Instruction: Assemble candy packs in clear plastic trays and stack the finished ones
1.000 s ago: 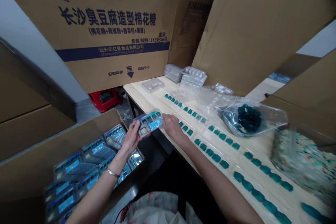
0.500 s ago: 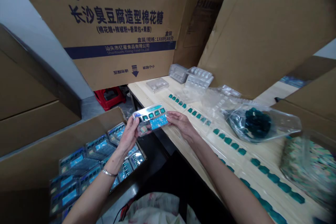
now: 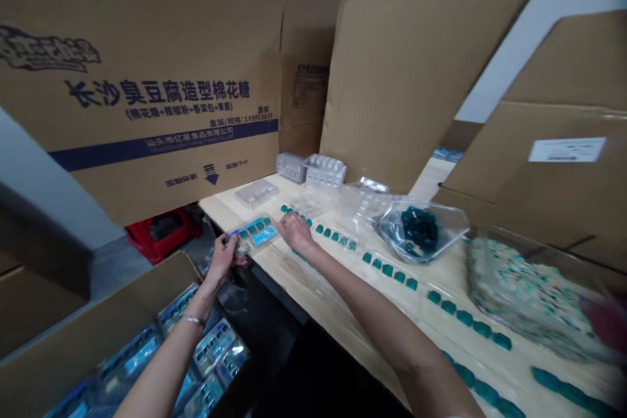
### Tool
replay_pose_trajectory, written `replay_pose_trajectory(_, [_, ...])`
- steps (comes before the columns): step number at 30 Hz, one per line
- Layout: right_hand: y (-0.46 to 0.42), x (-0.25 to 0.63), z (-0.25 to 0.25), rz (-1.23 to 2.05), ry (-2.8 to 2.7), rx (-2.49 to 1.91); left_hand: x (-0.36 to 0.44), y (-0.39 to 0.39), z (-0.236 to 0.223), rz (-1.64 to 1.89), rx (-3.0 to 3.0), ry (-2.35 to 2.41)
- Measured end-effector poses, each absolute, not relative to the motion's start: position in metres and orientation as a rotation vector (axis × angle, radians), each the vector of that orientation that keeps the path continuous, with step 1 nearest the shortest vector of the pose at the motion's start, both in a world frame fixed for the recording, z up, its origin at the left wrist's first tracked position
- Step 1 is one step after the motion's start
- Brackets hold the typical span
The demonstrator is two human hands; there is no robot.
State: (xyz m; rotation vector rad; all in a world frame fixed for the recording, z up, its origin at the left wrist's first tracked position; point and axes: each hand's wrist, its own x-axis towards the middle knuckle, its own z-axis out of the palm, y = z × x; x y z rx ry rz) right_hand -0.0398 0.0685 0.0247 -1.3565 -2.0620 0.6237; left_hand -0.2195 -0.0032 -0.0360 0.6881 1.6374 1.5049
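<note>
Here's the pale wooden bench (image 3: 313,287), lined with rows of teal jelly sweets (image 3: 470,320) in clear plastic trays, a knotted clear bag of dark teal sweets (image 3: 416,228), and stacked clear blister trays (image 3: 324,170) at the back!

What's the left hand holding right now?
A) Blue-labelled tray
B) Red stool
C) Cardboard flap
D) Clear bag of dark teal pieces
A. The left hand grips the near end of the tray, which has teal pieces in its cells.
</note>
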Motion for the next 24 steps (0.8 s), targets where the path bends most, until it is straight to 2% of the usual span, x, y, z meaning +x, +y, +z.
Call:
replay_pose_trajectory(4, [0.057, 0.02, 0.046, 0.379, -2.097, -1.48, -0.23, -0.008, -0.022, 1.281, 0.941, 2.114])
replay_pose_trajectory(7, [0.055, 0.087, 0.058, 0.05, -2.116, -1.615, -0.229, -0.002, -0.007, 1.22, 1.365, 2.376])
replay_pose_trajectory(9, [0.05, 0.127, 0.064, -0.141, -2.123, -1.645, -0.206, 0.015, 0.004, 1.299, 1.648, 2.149])
replay_pose_trajectory(11, [0.043, 0.156, 0.068, -0.219, -2.129, -1.656, -0.162, 0.039, 0.014, 1.319, 1.82, 1.715])
replay_pose_trajectory(14, [0.027, 0.177, 0.066, -0.238, -2.109, -1.7, -0.08, 0.078, 0.023, 1.213, 1.732, 1.335])
replay_pose_trajectory(18, [0.005, 0.198, 0.054, -0.214, -2.067, -1.72, -0.003, 0.125, 0.022, 1.255, 1.655, 1.362])
replay_pose_trajectory(24, [-0.022, 0.237, 0.032, -0.088, -2.001, -1.746, 0.029, 0.173, 0.022, 1.195, 1.598, 1.387])
